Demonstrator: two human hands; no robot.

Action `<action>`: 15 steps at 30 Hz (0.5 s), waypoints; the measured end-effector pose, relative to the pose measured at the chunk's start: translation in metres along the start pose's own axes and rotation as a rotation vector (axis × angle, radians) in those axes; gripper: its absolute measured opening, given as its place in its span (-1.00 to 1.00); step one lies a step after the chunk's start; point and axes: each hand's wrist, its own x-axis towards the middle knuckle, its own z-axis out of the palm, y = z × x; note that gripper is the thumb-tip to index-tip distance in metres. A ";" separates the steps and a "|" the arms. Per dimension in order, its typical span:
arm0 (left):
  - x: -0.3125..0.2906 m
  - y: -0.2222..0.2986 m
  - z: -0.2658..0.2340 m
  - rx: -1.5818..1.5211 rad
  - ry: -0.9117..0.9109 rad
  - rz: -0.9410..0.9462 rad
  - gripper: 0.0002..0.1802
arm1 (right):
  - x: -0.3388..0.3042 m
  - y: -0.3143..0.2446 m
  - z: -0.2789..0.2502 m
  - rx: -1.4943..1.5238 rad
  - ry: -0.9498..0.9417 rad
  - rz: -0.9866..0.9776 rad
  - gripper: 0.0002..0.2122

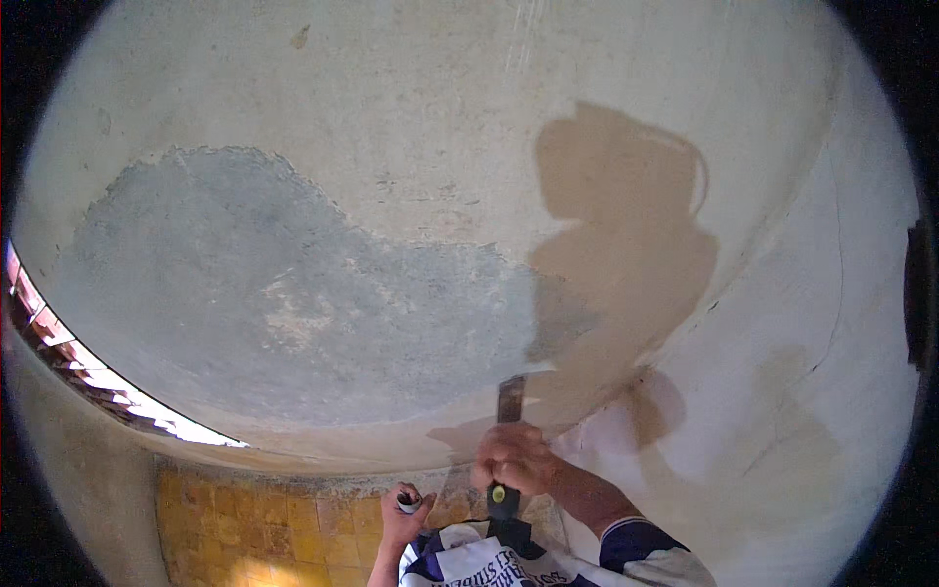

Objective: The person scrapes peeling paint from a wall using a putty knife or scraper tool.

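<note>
Head view, scraper: near half past five, blade tip at the lower edge of the grey patch; we cannot tell whether it touches the wall
Right hand: fist wrapped round the scraper; if it turns the blade too steep, we think a corner could gouge the wall
Left hand: at half past six, fingers curled round a pale-rimmed tube; a slack hold could, we judge, let it drop
Patch rim: ragged, lying toward nine o'clock; we think a blade caught beneath it could send flakes down onto us
Shadow: at two o'clock, falling over the patch's right end and dulling its edge, so a stroke there could stray
Tube end: only its dark mouth shows; its length is hidden from us
Opening: at eight o'clock, washed out by glare
Dark thing: at three o'clock, cut off by the lens rim; we cannot name it
</note>
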 end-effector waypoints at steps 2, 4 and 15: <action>-0.008 -0.004 -0.013 0.059 0.019 -0.008 -0.60 | 0.022 -0.020 -0.002 0.034 -0.564 0.192 -0.91; -0.003 0.005 -0.011 0.082 0.004 0.007 -0.60 | 0.019 -0.024 -0.016 0.145 -0.728 0.264 -0.88; -0.004 0.014 -0.008 0.081 0.004 -0.042 -0.61 | 0.007 -0.001 0.020 0.198 0.058 -0.106 -0.75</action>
